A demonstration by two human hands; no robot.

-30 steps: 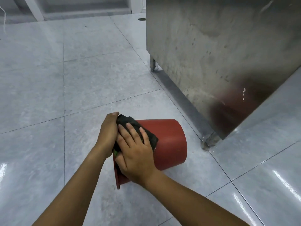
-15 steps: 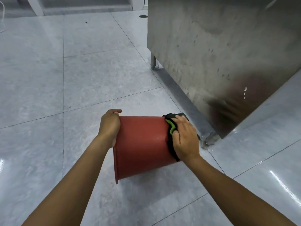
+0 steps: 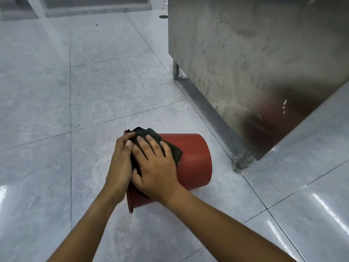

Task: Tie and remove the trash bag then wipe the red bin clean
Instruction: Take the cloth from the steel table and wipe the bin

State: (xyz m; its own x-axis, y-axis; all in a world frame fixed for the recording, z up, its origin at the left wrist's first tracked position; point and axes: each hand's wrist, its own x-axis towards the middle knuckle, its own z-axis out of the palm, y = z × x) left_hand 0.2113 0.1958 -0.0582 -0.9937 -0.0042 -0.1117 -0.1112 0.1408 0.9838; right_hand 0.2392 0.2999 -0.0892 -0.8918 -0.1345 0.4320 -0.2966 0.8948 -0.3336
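- Swept back from the closed base end of the red bin [image 3: 190,159] to the rim end since half a second ago: right hand [image 3: 156,165] and dark cloth [image 3: 171,151], now beside the left hand [image 3: 120,161].
- Lying on its side on the grey tiled floor [image 3: 75,91], near the corner of a steel cabinet [image 3: 255,63], rim end toward the wearer, base end pointing away to the right.
- Right hand flat, fingers spread, pressing the cloth against the bin's upper wall.
- Left hand curled over the rim end, fingers bent, steadying the bin; thumb touching the cloth's edge.
- No trash bag in view; bag step judged finished, wiping of the outer wall in hand.
- Next move likely calls for rolling the bin with the left hand to bring an unwiped strip up, then another stroke along the wall; inside not visible, so cannot tell whether wiped.
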